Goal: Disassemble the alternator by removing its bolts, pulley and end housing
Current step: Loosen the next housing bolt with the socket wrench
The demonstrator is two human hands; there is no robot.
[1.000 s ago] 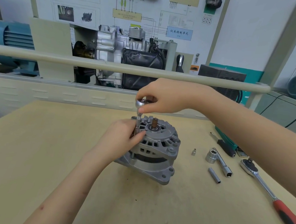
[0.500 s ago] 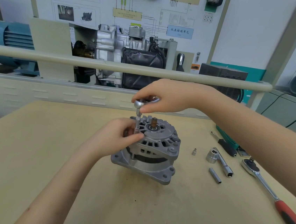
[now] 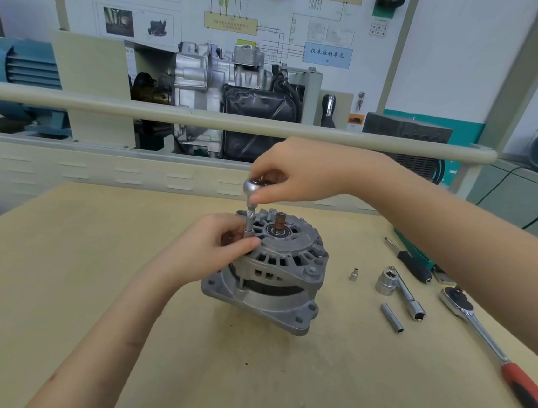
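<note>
Two hands: left (image 3: 209, 250) pinching extension (image 3: 249, 221) | right (image 3: 297, 173) gripping ratchet head (image 3: 253, 187) | sockets (image 3: 385, 284) right of alternator (image 3: 274, 270)

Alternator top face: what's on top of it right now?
On the alternator, a brown shaft stub stands at centre, no pulley visible. A socket extension stands upright at its left edge; the left hand hides its tip.
</note>
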